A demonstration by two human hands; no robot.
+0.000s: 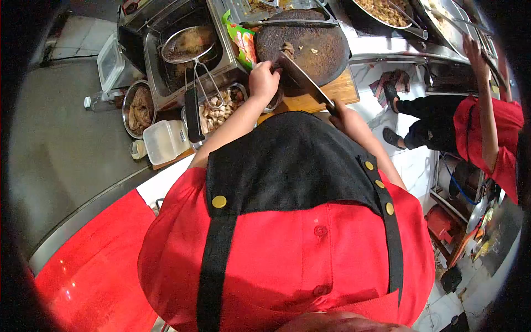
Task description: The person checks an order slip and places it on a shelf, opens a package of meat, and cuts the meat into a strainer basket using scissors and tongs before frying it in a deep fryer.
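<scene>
My right hand point(347, 118) grips the dark handle of a cleaver point(303, 79), its blade slanting up and left over a round, dark chopping block point(329, 51). Near the blade's far end, my left hand point(264, 83) is closed with curled fingers; what they hold, if anything, is hidden. A small piece of meat point(288, 47) and pale scraps lie on the block just beyond the blade. Beside my left hand stands a green and orange packet point(242, 43). Under the block is a wooden board point(338, 91).
Left of my arm are a wire strainer point(189, 44) over a metal fryer point(150, 72), diced food point(217, 115), a bowl of meat point(139, 109) and a plastic tub point(166, 141). A co-worker in red point(480, 133) stands at right, reaching toward trays. A food pan point(387, 12) sits at top right.
</scene>
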